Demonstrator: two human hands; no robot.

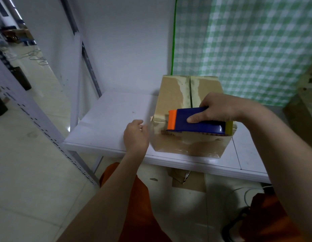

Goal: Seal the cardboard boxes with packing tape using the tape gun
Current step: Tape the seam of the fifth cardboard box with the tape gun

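**Inspector:** Where did the box stand, and what was on it?

**Operator:** I noted one cardboard box (176, 95) on the white shelf (106, 123), toward the shelf's front edge. Its top flaps were closed, but the centre seam at the far end of the box was bare of fresh tape. The tape gun (195, 122), blue with an orange end, lay across the near end of the box top.

**Inspector:** The hands?

**Operator:** My right hand (216, 109) gripped the gun from above, fingers curled round its body. My left hand (136, 135) sat just beside the box's left face, fingers loosely curled; I could not tell whether it pinched a tape end or touched the box.

**Inspector:** Your reading of the step?

**Operator:** I judged it a tape run in hand at the near end of the box. The next move called for firm downward pressure while drawing the gun along the seam, with the box steadied against sliding.

**Inspector:** Surroundings?

**Operator:** A green checked cloth (247, 49) hung behind the box.
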